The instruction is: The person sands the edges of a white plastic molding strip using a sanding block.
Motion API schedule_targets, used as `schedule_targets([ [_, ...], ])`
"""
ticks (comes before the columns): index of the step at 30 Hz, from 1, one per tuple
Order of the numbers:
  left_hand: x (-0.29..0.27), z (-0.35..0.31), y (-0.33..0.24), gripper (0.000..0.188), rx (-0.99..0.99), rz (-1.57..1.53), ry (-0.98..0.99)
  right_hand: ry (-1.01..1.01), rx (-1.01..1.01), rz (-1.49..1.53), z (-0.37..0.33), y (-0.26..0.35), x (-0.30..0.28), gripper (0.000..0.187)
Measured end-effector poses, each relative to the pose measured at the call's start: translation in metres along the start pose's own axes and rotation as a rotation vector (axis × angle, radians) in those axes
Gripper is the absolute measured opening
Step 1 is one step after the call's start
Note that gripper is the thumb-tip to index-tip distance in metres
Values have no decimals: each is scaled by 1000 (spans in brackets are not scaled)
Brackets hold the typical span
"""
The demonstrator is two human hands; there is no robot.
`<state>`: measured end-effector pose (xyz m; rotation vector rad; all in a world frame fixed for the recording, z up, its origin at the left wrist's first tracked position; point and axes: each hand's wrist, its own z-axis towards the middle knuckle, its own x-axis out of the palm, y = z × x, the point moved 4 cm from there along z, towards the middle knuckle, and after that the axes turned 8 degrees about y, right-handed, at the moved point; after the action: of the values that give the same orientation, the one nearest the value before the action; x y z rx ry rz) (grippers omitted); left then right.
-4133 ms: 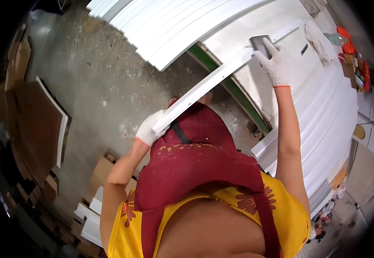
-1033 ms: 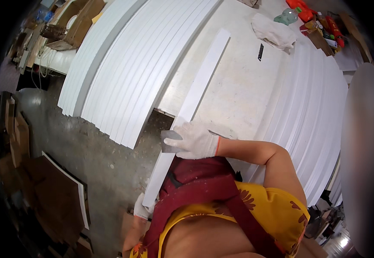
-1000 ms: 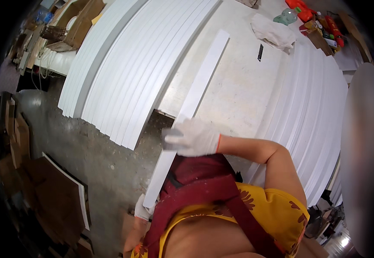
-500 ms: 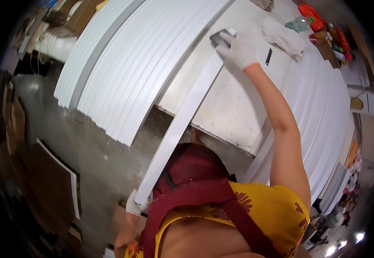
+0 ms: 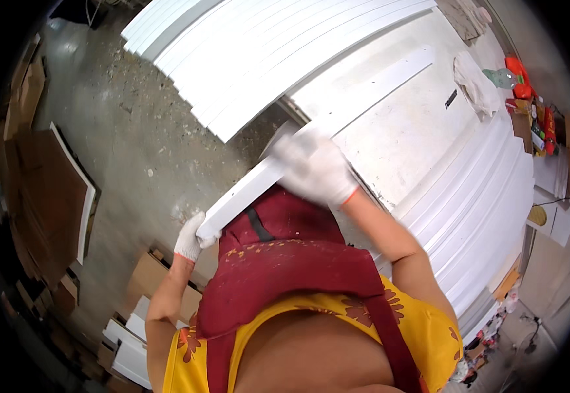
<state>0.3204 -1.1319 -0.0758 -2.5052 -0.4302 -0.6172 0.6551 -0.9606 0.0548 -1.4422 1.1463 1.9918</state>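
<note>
A long white strip (image 5: 239,194) slants from my lap up onto the white worktop (image 5: 390,141). My left hand (image 5: 190,237), in a white glove, is closed round the strip's near end. My gloved right hand (image 5: 321,171) is partway along the strip, just above my lap, and smeared by motion. Under its fingers shows a dull grey edge of the sanding block (image 5: 277,139), pressed on the strip; the rest of the block is hidden or blurred. Small dark specks dot the strip's face.
Many white strips (image 5: 278,46) lie side by side at the left, their ends over the floor. More white strips (image 5: 465,203) lie at the right. A white cloth (image 5: 476,85), a small black piece (image 5: 451,99) and a clear green bottle (image 5: 500,78) lie at the far right.
My right hand has slid with the sanding block from the strip's far end down toward my lap. My left hand still holds the near end. The head view has shifted and turned.
</note>
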Motion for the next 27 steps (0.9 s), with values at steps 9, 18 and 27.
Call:
schedule_targets([
  [9,40,6,-18,65,42,-44,406,-194,561,292,-41,-125,-14,65],
  [18,77,-21,-47,55,98,-37,398,21,-264,147,8,144,5,52],
  [27,97,-43,-69,56,171,-33,451,57,89,-55,4,69,-41,56],
])
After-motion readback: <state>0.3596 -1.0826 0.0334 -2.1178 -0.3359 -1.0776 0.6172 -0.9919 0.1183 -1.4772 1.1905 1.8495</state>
